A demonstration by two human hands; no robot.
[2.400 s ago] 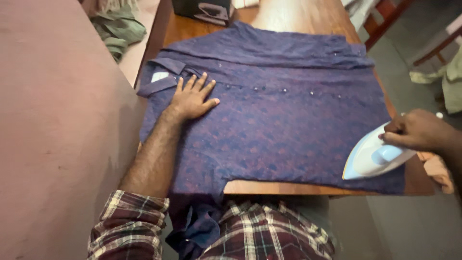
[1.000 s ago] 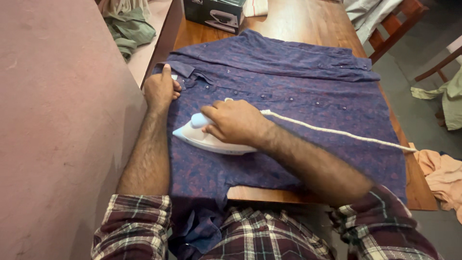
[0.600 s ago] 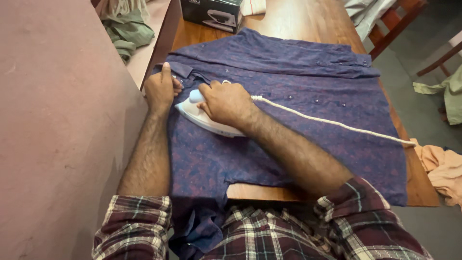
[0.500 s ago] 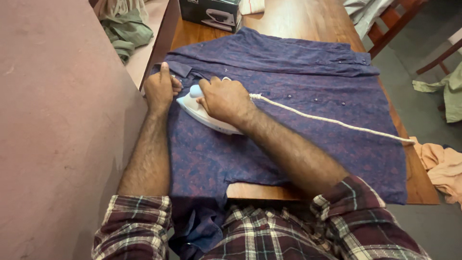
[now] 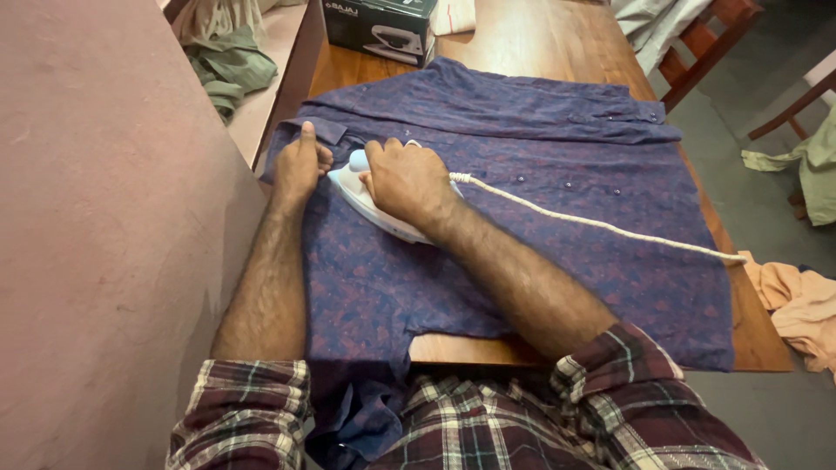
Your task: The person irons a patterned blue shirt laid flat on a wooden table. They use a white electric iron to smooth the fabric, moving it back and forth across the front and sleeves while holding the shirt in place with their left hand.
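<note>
While the head camera looks down, the right hand (image 5: 407, 178) is clenched around the handle of a white and pale blue iron (image 5: 370, 196). This iron lies flat on a purple patterned shirt (image 5: 540, 218), near the collar end, with its nose pointing to the left hand (image 5: 300, 164). The left hand is closed into a fist with the thumb up; it presses and pinches the shirt cloth just beside the collar (image 5: 300, 130), almost touching the iron's tip. A pale braided cord (image 5: 601, 226) runs from the iron across the shirt to the right edge of the wooden table (image 5: 540, 39). The shirt is spread on this table, and one part hangs over the near edge. At the far end stands a dark box (image 5: 379, 26). Green cloth (image 5: 222, 70) lies to the left, peach cloth (image 5: 797, 305) to the right.
</note>
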